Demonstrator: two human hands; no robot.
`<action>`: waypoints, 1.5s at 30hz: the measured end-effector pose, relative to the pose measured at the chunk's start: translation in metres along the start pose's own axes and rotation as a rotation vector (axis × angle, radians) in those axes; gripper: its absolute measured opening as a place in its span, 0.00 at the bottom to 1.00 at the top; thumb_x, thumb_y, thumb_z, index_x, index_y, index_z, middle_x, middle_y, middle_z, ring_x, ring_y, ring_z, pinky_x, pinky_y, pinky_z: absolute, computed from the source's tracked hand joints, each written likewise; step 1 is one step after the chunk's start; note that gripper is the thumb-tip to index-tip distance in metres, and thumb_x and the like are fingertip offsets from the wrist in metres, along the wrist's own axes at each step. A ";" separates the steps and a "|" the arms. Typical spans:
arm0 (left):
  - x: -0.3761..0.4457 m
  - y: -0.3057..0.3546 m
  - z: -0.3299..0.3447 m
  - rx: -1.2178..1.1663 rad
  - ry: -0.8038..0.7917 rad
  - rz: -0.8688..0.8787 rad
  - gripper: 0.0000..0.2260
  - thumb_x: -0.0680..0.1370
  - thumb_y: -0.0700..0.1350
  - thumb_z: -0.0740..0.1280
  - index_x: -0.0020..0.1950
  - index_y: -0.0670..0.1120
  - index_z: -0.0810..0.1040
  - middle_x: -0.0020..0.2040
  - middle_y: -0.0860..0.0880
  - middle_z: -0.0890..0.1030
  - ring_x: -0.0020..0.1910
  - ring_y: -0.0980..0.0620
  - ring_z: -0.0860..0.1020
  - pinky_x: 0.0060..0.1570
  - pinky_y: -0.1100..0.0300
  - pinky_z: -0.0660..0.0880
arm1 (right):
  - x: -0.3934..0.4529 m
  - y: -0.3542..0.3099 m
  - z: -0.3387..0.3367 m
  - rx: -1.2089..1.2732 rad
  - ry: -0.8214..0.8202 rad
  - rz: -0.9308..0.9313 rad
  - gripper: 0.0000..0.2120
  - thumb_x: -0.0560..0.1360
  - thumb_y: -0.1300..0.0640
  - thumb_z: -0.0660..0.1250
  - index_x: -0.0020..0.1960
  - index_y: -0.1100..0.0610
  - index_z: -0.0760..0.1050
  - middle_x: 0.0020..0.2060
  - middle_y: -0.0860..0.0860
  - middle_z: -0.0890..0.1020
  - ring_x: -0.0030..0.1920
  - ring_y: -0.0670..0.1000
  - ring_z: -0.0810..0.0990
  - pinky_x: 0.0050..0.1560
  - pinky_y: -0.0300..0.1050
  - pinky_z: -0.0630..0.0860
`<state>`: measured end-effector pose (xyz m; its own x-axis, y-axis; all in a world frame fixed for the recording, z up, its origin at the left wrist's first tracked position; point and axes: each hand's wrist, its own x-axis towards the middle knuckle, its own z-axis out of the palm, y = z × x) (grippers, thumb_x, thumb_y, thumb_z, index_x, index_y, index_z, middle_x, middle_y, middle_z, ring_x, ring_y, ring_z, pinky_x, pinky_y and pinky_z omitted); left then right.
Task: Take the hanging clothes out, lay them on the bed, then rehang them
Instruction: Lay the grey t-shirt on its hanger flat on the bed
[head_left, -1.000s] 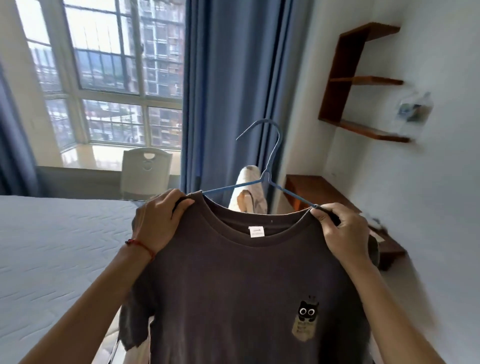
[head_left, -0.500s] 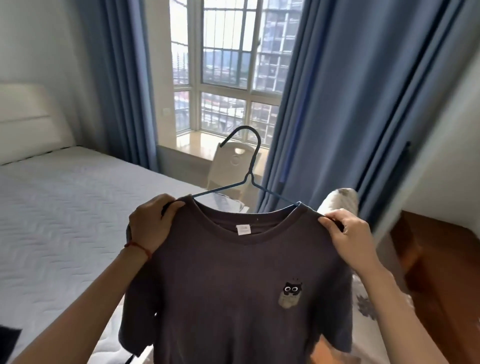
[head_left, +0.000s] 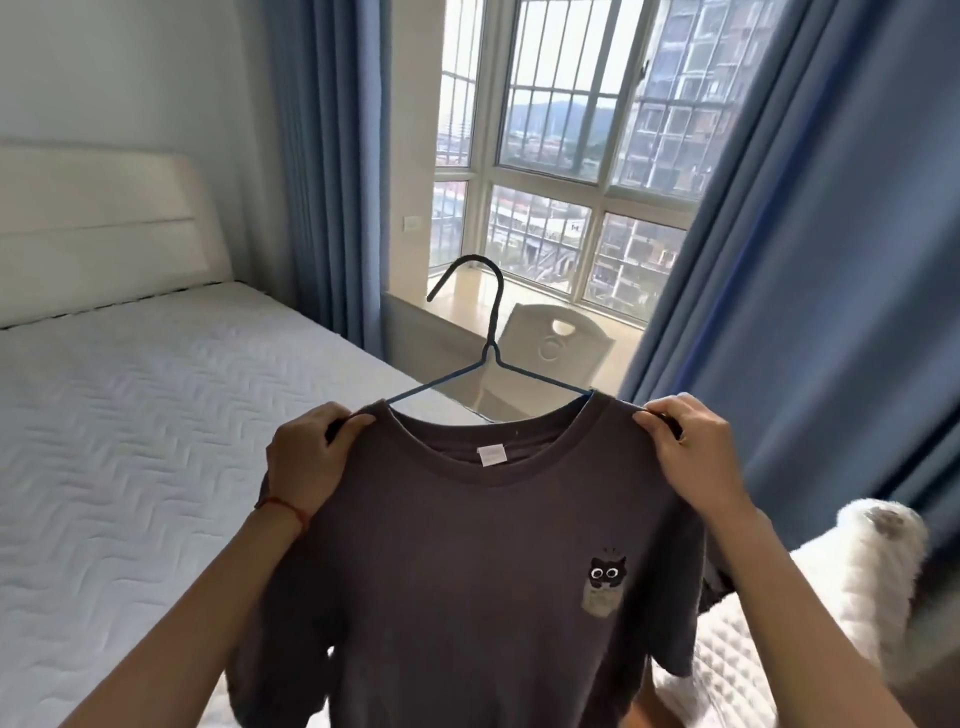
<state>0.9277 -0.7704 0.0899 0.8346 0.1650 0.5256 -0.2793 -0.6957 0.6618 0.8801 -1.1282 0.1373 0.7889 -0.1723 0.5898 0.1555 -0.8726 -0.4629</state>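
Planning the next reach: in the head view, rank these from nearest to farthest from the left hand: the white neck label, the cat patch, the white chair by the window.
1. White neck label inside the dark grey T-shirt's collar, just right of the left hand.
2. Cat patch, lower right on the chest.
3. White chair, well behind the shirt by the window.
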 end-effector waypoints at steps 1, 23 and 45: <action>0.017 -0.002 0.011 -0.003 0.002 -0.005 0.09 0.74 0.48 0.68 0.40 0.42 0.80 0.37 0.44 0.83 0.37 0.46 0.77 0.40 0.60 0.67 | 0.023 0.005 0.009 -0.001 0.001 -0.004 0.07 0.74 0.57 0.67 0.45 0.60 0.81 0.41 0.55 0.81 0.43 0.56 0.79 0.48 0.45 0.72; 0.235 -0.029 0.238 0.127 0.240 -0.325 0.12 0.73 0.50 0.69 0.35 0.43 0.78 0.31 0.48 0.79 0.34 0.46 0.76 0.38 0.54 0.72 | 0.402 0.154 0.265 0.294 -0.226 -0.263 0.04 0.72 0.61 0.69 0.43 0.62 0.81 0.40 0.56 0.81 0.42 0.57 0.77 0.43 0.38 0.66; 0.328 -0.191 0.366 0.341 0.065 -0.583 0.05 0.75 0.36 0.65 0.45 0.36 0.80 0.43 0.40 0.80 0.43 0.41 0.78 0.44 0.59 0.68 | 0.490 0.213 0.554 0.242 -0.637 -0.234 0.05 0.72 0.58 0.69 0.42 0.59 0.80 0.40 0.55 0.80 0.42 0.59 0.78 0.42 0.45 0.70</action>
<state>1.4284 -0.8393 -0.0596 0.7698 0.6147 0.1720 0.3825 -0.6600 0.6467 1.6297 -1.1453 -0.0389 0.9007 0.3716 0.2249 0.4322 -0.7156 -0.5487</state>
